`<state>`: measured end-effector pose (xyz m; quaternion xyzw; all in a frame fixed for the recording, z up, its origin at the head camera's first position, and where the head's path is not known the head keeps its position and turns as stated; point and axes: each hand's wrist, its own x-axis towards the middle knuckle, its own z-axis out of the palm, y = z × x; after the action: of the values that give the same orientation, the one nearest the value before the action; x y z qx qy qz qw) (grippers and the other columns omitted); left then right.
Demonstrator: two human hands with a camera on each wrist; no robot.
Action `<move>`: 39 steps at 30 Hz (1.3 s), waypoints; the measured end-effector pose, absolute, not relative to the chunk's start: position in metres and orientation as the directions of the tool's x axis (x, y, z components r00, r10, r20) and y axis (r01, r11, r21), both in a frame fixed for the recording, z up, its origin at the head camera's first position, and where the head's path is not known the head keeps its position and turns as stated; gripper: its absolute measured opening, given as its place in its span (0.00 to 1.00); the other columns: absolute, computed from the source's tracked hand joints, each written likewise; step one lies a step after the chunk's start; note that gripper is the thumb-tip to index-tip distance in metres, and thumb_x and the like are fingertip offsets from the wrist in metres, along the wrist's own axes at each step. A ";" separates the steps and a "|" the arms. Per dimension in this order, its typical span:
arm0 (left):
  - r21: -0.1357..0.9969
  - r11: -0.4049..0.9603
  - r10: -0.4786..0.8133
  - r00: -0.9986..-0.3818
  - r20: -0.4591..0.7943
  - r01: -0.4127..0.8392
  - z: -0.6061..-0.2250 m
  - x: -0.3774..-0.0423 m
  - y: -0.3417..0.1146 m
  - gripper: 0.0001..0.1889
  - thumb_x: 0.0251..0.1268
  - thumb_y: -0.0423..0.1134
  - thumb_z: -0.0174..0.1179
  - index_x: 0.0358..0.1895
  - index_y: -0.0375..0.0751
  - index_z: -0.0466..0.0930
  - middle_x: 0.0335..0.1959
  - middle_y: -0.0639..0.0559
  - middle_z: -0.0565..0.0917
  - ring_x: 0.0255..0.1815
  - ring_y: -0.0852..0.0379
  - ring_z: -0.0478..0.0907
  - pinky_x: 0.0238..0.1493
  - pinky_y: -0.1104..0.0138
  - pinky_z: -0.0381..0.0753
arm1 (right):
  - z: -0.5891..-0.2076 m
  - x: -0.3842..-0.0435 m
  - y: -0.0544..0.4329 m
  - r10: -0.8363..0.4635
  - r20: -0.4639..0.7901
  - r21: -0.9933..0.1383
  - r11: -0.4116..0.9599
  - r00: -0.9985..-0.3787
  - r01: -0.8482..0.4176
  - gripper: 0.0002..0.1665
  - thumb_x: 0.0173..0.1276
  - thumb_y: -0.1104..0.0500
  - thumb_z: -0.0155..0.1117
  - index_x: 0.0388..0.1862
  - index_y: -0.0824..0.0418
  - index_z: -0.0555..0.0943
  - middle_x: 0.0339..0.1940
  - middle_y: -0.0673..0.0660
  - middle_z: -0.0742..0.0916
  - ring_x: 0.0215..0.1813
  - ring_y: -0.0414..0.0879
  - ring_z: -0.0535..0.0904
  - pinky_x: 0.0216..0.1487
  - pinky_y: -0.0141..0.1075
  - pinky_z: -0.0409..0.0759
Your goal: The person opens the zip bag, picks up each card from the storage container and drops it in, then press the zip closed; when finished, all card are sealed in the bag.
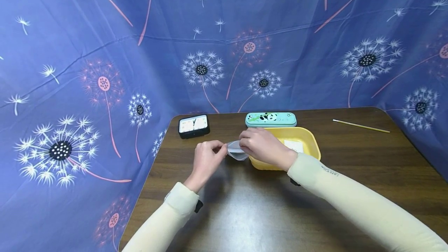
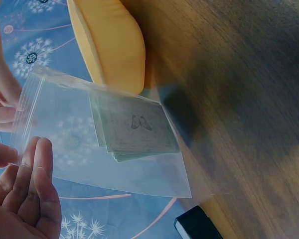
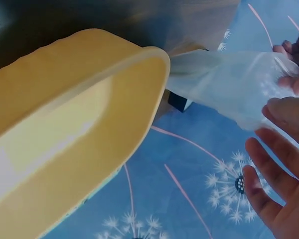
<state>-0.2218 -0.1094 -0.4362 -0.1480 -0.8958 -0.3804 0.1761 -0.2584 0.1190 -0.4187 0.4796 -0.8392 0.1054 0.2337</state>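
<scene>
A clear zip bag (image 1: pixel 238 155) hangs between my two hands, its zip edge uppermost. Inside it lie several pale cards or slips (image 2: pixel 134 124), the front one bearing a small butterfly-like print. My left hand (image 1: pixel 207 160) pinches the bag's top edge at the left corner, thumb against fingers. At the other end of that edge, my right hand (image 1: pixel 264 146) pinches the zip strip, its other fingers spread loosely in the right wrist view. Right beside the bag stands a yellow basket (image 1: pixel 312 143), partly covered by my right hand and forearm. A white paper piece (image 1: pixel 294 146) lies in it.
Behind the basket sits a teal panda pencil case (image 1: pixel 271 119). A black-framed clock (image 1: pixel 193 126) is at the back left, and a thin pencil-like stick (image 1: pixel 360 126) lies at the back right. Blue dandelion-print cloth (image 1: pixel 224 30) rises behind the wooden table (image 1: pixel 238 213).
</scene>
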 end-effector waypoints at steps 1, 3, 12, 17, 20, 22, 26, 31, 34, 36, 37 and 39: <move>0.628 0.667 0.133 -0.893 0.431 0.402 -0.436 -0.222 -0.109 0.10 0.69 0.39 0.66 0.28 0.48 0.90 0.18 0.66 0.81 0.20 0.66 0.76 0.24 0.67 0.75 | -0.417 -0.257 0.121 -0.751 0.510 0.049 0.512 -0.419 -0.858 0.02 0.67 0.64 0.73 0.35 0.57 0.89 0.39 0.52 0.88 0.42 0.48 0.83 0.48 0.44 0.82; 0.624 0.670 0.132 -0.892 0.433 0.402 -0.437 -0.223 -0.109 0.10 0.69 0.39 0.66 0.28 0.48 0.90 0.18 0.65 0.81 0.20 0.66 0.76 0.24 0.67 0.75 | -0.414 -0.256 0.127 -0.740 0.538 0.047 0.504 -0.403 -0.862 0.02 0.67 0.63 0.74 0.35 0.58 0.88 0.36 0.51 0.87 0.39 0.48 0.83 0.46 0.43 0.82; 0.620 0.672 0.130 -0.889 0.438 0.404 -0.438 -0.223 -0.109 0.09 0.68 0.38 0.66 0.28 0.47 0.91 0.18 0.65 0.81 0.20 0.66 0.76 0.25 0.66 0.76 | -0.405 -0.268 0.167 -0.671 0.554 0.006 0.595 -0.493 -0.804 0.05 0.65 0.65 0.74 0.32 0.57 0.86 0.30 0.49 0.86 0.31 0.48 0.82 0.36 0.46 0.81; 0.619 0.672 0.130 -0.888 0.442 0.407 -0.437 -0.223 -0.110 0.09 0.68 0.38 0.66 0.28 0.47 0.91 0.18 0.65 0.81 0.20 0.66 0.76 0.25 0.66 0.76 | -0.409 -0.282 0.194 -0.635 0.498 -0.012 0.676 -0.591 -0.737 0.06 0.66 0.66 0.73 0.32 0.56 0.87 0.28 0.48 0.85 0.27 0.44 0.78 0.31 0.43 0.78; 0.616 0.674 0.130 -0.887 0.443 0.407 -0.437 -0.222 -0.110 0.09 0.68 0.38 0.66 0.28 0.48 0.91 0.18 0.66 0.81 0.20 0.66 0.76 0.25 0.66 0.76 | -0.415 -0.290 0.209 -0.614 0.444 -0.024 0.720 -0.653 -0.693 0.07 0.68 0.66 0.70 0.31 0.56 0.87 0.26 0.47 0.84 0.25 0.43 0.75 0.29 0.42 0.76; 0.617 0.674 0.131 -0.887 0.442 0.407 -0.437 -0.222 -0.110 0.10 0.68 0.38 0.66 0.28 0.47 0.91 0.18 0.65 0.81 0.20 0.66 0.76 0.25 0.66 0.75 | -0.420 -0.294 0.217 -0.602 0.412 -0.025 0.743 -0.684 -0.669 0.08 0.69 0.66 0.69 0.30 0.55 0.86 0.26 0.47 0.83 0.25 0.42 0.74 0.29 0.42 0.75; 0.624 0.666 0.130 -0.888 0.441 0.408 -0.437 -0.221 -0.111 0.10 0.69 0.38 0.65 0.29 0.46 0.91 0.18 0.66 0.81 0.20 0.66 0.76 0.25 0.66 0.75 | -0.431 -0.301 0.230 -0.589 0.370 -0.030 0.765 -0.719 -0.643 0.13 0.69 0.68 0.66 0.26 0.54 0.83 0.23 0.47 0.80 0.24 0.43 0.71 0.27 0.40 0.72; 0.628 0.667 0.126 -0.891 0.436 0.402 -0.436 -0.220 -0.111 0.10 0.69 0.39 0.65 0.28 0.49 0.91 0.18 0.66 0.81 0.19 0.66 0.76 0.24 0.66 0.75 | -0.446 -0.305 0.241 -0.579 0.329 -0.043 0.780 -0.746 -0.625 0.20 0.66 0.72 0.61 0.19 0.52 0.75 0.19 0.47 0.72 0.22 0.42 0.63 0.26 0.39 0.65; 0.627 0.665 0.128 -0.890 0.438 0.405 -0.436 -0.221 -0.111 0.10 0.68 0.39 0.66 0.28 0.49 0.91 0.18 0.66 0.81 0.20 0.66 0.76 0.24 0.66 0.75 | -0.454 -0.307 0.246 -0.565 0.280 -0.056 0.798 -0.776 -0.601 0.23 0.66 0.73 0.60 0.16 0.51 0.70 0.18 0.47 0.68 0.23 0.42 0.60 0.26 0.38 0.62; 0.627 0.665 0.129 -0.889 0.440 0.406 -0.436 -0.221 -0.111 0.10 0.68 0.39 0.66 0.28 0.48 0.91 0.18 0.66 0.81 0.19 0.66 0.76 0.24 0.66 0.75 | -0.460 -0.309 0.249 -0.554 0.229 -0.062 0.812 -0.801 -0.580 0.24 0.67 0.73 0.62 0.16 0.52 0.69 0.17 0.47 0.66 0.23 0.42 0.59 0.26 0.38 0.61; 0.627 0.664 0.130 -0.889 0.439 0.406 -0.436 -0.221 -0.111 0.10 0.68 0.38 0.66 0.28 0.48 0.91 0.18 0.66 0.81 0.19 0.66 0.76 0.24 0.66 0.75 | -0.462 -0.310 0.250 -0.546 0.201 -0.066 0.821 -0.813 -0.568 0.24 0.67 0.72 0.63 0.16 0.53 0.70 0.17 0.47 0.67 0.23 0.42 0.60 0.27 0.39 0.62; 0.629 0.665 0.129 -0.891 0.435 0.403 -0.436 -0.220 -0.111 0.10 0.69 0.38 0.66 0.28 0.47 0.91 0.18 0.66 0.81 0.19 0.65 0.76 0.23 0.66 0.75 | -0.467 -0.312 0.252 -0.531 0.134 -0.062 0.838 -0.837 -0.542 0.20 0.67 0.70 0.67 0.18 0.55 0.75 0.17 0.48 0.70 0.23 0.43 0.63 0.27 0.40 0.67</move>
<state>-0.2203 -0.1113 -0.4356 -0.1488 -0.8946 -0.3811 0.1795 -0.3121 0.2519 -0.4665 0.2802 -0.9571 0.0488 0.0558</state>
